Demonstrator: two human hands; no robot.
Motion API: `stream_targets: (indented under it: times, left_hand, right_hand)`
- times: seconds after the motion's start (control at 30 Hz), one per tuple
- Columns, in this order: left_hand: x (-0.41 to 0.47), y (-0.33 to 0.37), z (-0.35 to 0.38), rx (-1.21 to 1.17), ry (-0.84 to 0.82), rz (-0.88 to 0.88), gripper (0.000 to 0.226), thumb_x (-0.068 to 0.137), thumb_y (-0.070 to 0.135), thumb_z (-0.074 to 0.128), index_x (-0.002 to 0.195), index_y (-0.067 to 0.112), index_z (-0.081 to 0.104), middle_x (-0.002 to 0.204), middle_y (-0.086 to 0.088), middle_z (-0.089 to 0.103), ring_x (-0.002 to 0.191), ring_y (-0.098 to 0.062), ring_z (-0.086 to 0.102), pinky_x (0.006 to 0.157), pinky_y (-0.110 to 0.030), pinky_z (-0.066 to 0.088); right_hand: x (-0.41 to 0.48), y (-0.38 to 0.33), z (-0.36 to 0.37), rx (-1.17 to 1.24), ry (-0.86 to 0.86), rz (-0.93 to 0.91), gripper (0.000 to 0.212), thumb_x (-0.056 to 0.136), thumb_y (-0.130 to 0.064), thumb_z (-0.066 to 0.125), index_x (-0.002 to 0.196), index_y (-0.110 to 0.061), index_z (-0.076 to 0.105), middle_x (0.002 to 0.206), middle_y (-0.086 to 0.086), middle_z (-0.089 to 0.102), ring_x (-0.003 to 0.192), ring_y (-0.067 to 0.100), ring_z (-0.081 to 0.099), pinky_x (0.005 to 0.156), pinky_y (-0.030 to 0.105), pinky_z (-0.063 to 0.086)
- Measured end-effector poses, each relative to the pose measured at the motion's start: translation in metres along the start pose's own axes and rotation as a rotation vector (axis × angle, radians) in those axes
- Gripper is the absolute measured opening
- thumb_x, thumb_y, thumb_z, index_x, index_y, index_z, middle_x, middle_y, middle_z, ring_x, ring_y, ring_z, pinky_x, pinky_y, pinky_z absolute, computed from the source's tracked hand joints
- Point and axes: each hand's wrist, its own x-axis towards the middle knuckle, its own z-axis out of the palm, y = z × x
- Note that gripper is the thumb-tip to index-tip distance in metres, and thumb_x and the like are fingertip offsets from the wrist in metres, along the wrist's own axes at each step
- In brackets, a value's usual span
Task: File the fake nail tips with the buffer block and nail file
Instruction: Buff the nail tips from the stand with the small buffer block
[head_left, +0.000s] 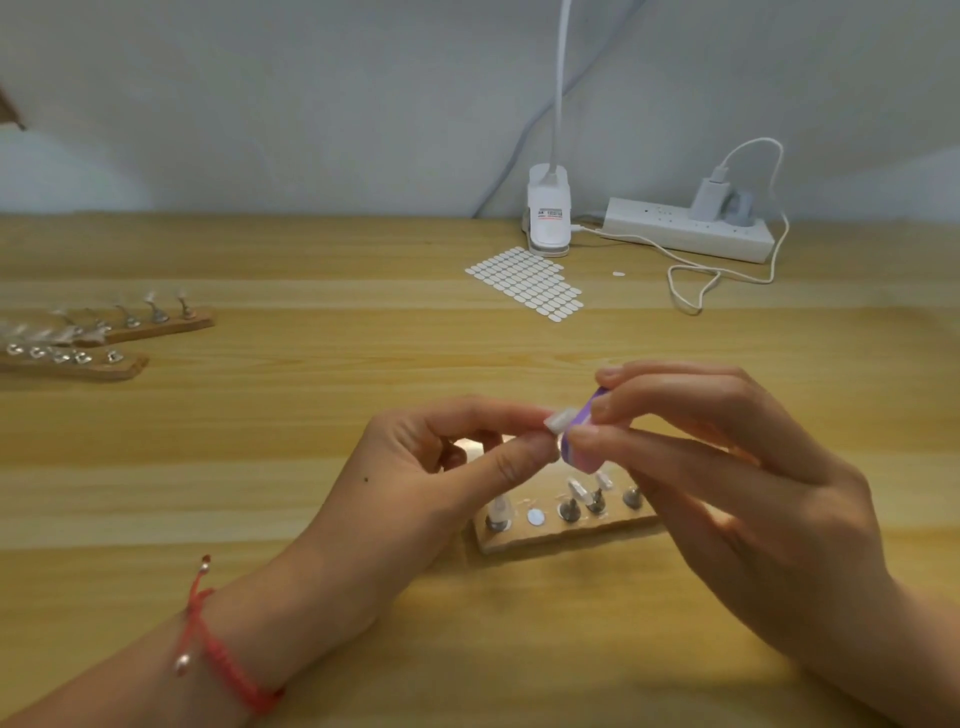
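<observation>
My left hand (447, 457) pinches a clear fake nail tip (560, 420) between thumb and forefinger above the table. My right hand (727, 467) grips a small purple and pink buffer block (581, 439), and its face lies against the nail tip. Right below both hands a wooden holder strip (550, 535) lies on the table, with several metal pegs. Some pegs carry clear nail tips (577, 491), and a white sticker dot (535, 516) sits on the strip. My right hand hides the strip's right end.
Two more wooden strips with nail tips (109, 332) lie at the far left. A sheet of white oval stickers (524, 283), a clip lamp base (548, 215) and a power strip (685, 228) with a looped white cable (696, 280) stand at the back.
</observation>
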Motion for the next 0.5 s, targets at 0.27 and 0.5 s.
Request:
stream_targets:
  times: [0.27, 0.5]
  left_hand:
    - [0.0004, 0.0004, -0.0023, -0.084, -0.094, -0.091, 0.029, 0.059, 0.04, 0.078, 0.084, 0.026, 0.078, 0.092, -0.009, 0.075, 0.083, -0.02, 0.065, 0.072, -0.019, 0.052]
    - [0.0012, -0.0023, -0.0049, -0.077, -0.104, -0.103, 0.03, 0.06, 0.044, 0.082, 0.085, 0.029, 0.078, 0.089, 0.001, 0.076, 0.084, -0.019, 0.062, 0.074, -0.016, 0.05]
  right_hand:
    - [-0.0012, 0.0031, -0.003, 0.034, -0.052, -0.029, 0.039, 0.082, 0.017, 0.061, 0.114, -0.005, 0.065, 0.113, 0.004, 0.061, 0.119, 0.023, 0.058, 0.1, 0.034, 0.048]
    - [0.002, 0.003, -0.0068, 0.018, -0.011, -0.063, 0.037, 0.086, 0.01, 0.064, 0.115, -0.012, 0.066, 0.117, 0.004, 0.056, 0.118, 0.021, 0.06, 0.097, 0.033, 0.05]
